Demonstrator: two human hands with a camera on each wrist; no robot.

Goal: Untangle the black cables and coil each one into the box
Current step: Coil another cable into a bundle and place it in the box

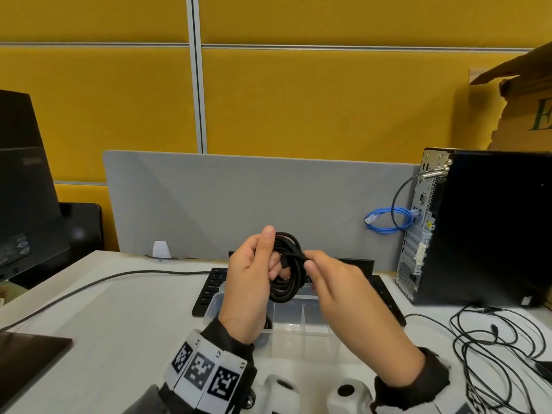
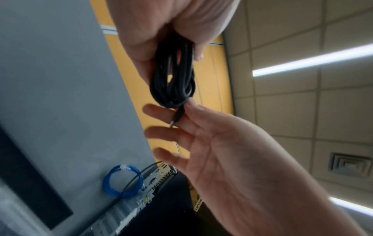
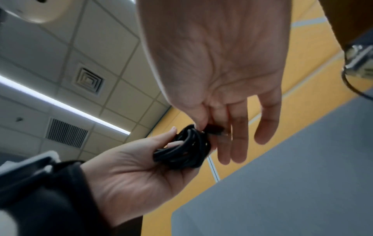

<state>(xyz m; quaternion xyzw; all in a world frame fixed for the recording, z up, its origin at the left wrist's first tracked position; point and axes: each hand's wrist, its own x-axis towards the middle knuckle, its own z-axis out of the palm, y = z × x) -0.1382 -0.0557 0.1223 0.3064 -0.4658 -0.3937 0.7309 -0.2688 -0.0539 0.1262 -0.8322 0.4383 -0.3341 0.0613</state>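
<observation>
A coiled black cable (image 1: 288,270) hangs in the air above the clear plastic box (image 1: 301,327). My left hand (image 1: 254,279) grips the coil, thumb up over its top; the left wrist view shows the loops (image 2: 173,76) running out of the fist. My right hand (image 1: 331,279) pinches the cable's plug end (image 2: 178,115) between thumb and forefinger at the coil's right side, its other fingers straight. The same pinch shows in the right wrist view at the plug (image 3: 214,129) beside the coil (image 3: 183,151). A loose tangle of thin black cables (image 1: 501,348) lies on the desk at right.
A black keyboard (image 1: 212,288) lies behind the box. A black computer tower (image 1: 478,228) with a blue network cable (image 1: 388,219) stands at right. A grey divider (image 1: 224,198) backs the desk. A monitor (image 1: 24,180) stands left; a dark cable (image 1: 89,286) crosses the desk.
</observation>
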